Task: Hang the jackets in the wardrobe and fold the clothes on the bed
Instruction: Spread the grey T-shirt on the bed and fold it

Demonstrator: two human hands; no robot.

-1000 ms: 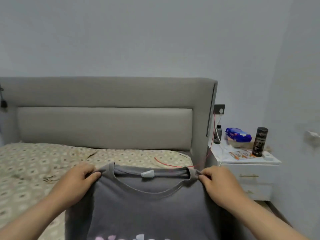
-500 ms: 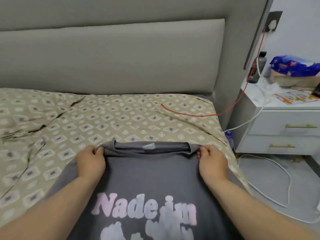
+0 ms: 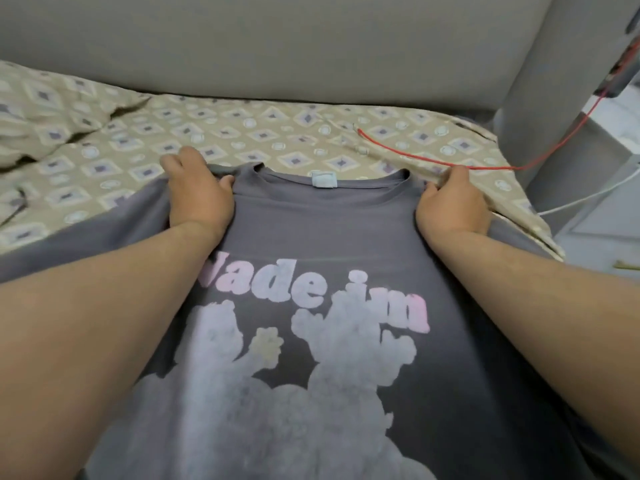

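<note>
while the grey t-shirt (image 3: 325,230) lies spread print-up on the patterned bed sheet (image 3: 277,133), its collar toward the padded headboard (image 3: 277,46), both hands hold it at the shoulders, well apart, one on each side of the neckline. the left hand (image 3: 199,194) lies over its shoulder with the thumb by the collar; its fingertips are hidden, so it only seems to curl round the fabric edge. the right hand (image 3: 450,206) pinches the opposite shoulder edge between thumb and fingers. a pale label (image 3: 323,178) shows inside the collar. a red cable (image 3: 433,161) trails across the sheet just beyond the right hand.
</note>
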